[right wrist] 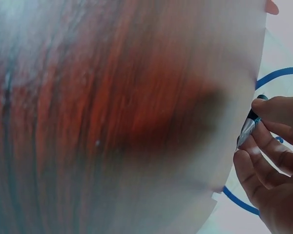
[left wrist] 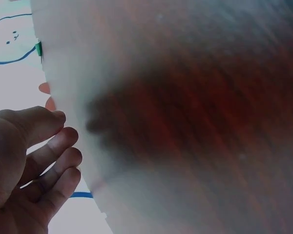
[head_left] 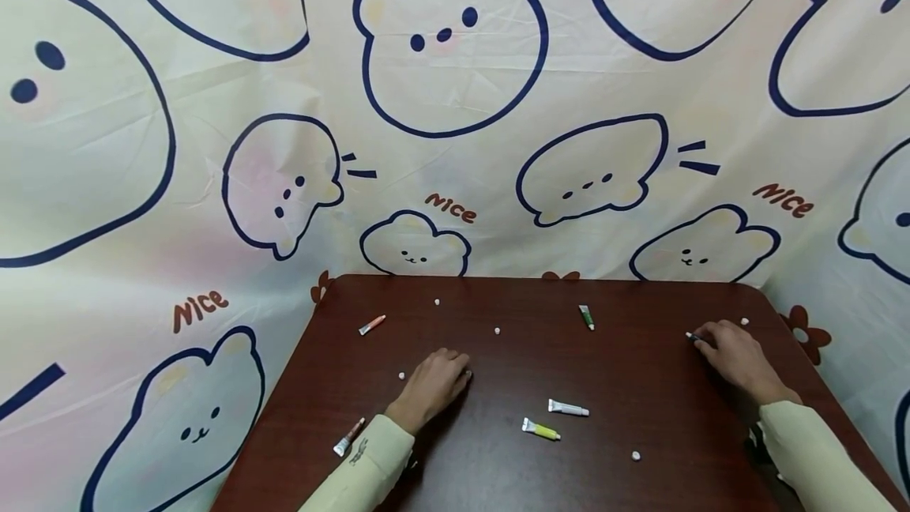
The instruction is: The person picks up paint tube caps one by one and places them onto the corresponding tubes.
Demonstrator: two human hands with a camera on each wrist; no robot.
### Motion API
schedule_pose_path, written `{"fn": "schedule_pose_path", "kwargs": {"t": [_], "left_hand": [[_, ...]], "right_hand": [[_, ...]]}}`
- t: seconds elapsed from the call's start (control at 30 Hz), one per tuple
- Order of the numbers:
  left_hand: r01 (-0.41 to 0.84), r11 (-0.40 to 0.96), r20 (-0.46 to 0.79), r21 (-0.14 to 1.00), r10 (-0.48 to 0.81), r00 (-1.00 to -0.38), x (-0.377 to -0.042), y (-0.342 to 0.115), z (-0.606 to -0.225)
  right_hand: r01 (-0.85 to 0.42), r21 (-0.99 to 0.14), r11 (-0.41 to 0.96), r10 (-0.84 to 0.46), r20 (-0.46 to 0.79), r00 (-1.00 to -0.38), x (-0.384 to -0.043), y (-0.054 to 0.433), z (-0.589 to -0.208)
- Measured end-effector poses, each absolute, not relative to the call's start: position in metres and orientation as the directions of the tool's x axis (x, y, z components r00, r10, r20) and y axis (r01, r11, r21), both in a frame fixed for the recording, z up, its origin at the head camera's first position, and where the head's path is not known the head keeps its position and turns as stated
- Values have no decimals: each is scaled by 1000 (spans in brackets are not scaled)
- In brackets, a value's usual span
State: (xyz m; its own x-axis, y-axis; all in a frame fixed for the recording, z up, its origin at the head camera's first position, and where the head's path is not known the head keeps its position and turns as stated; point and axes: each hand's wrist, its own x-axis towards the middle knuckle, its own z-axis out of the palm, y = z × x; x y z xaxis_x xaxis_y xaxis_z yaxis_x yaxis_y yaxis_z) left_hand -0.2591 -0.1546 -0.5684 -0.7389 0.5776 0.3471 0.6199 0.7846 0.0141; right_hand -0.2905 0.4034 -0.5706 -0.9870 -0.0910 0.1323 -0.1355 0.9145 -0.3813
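My right hand [head_left: 735, 358] is above the right part of the brown table [head_left: 490, 464]. Its thumb and fingers pinch a small paint tube [right wrist: 247, 127], dark at one end and silvery at the other. My left hand [head_left: 432, 387] is over the table left of centre. In the left wrist view its fingers are loosely bent, the thumb near the index finger, with nothing visible between them. A white pellet-like piece [head_left: 401, 375] lies just left of this hand. Another white piece [head_left: 744, 321] is beside the right hand.
An orange tube [head_left: 372, 325] and a green tube [head_left: 586, 318] lie toward the back. Nearer are a white tube [head_left: 569, 408], a yellow tube [head_left: 542, 430] and a brownish tube [head_left: 349, 437] by the left sleeve. More white pieces [head_left: 636, 456] are scattered about. A patterned cloth [head_left: 455, 101] hangs behind.
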Motion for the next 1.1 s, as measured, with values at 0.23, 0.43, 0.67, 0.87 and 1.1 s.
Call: {"fn": "schedule_pose_path", "kwargs": {"t": [0.23,0.43,0.67,0.87,1.1], "left_hand": [[617,785,358,54,561,-746,-260,-151,-565],[614,783,360,97,548,-755,-259,-150,-562],[612,777,350,149,537,-767,-260,-149,-561],[610,768,328,194,535,-779,-259,-147,-561],[615,760,348,210,529,-774,-260,-144,-561]], "right_hand": [[-143,-381,913,-96,140,-986,-285,400,-568],[-146,-385,911,-95,149,-984,-279,396,-567],[-143,-389,910,-92,148,-985,-271,389,-568],[-157,-392,907,-100,162,-982,-266,382,-568],[-199,-383,902,-130,198,-971,-260,377,-567]]}}
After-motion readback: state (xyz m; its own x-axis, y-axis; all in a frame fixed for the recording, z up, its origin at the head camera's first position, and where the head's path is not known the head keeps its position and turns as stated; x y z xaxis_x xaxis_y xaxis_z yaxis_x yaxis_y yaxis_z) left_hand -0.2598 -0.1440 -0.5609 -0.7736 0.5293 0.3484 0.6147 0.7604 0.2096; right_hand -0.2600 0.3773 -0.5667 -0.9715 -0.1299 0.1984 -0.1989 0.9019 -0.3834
